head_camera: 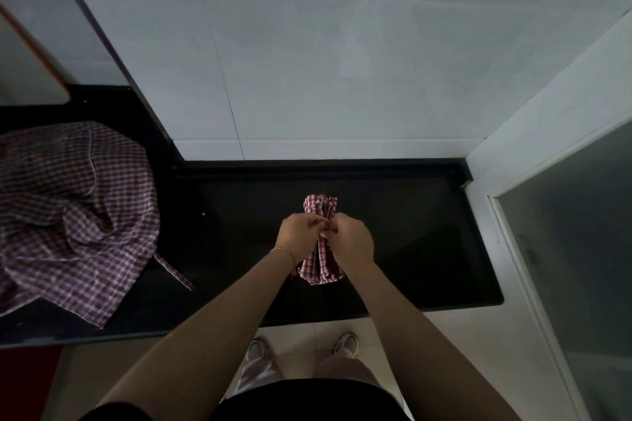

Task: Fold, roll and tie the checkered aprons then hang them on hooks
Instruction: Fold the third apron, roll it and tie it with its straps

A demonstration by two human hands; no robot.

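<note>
I can read no text, label, brand or number anywhere here, on the cloth, the worktop or the wall.

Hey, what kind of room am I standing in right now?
Most likely a home kitchen or utility area. A polished black stone counter runs along a wall of large pale tiles, with a frosted glass door at the right. Loose checkered aprons lie piled on the counter.
</note>
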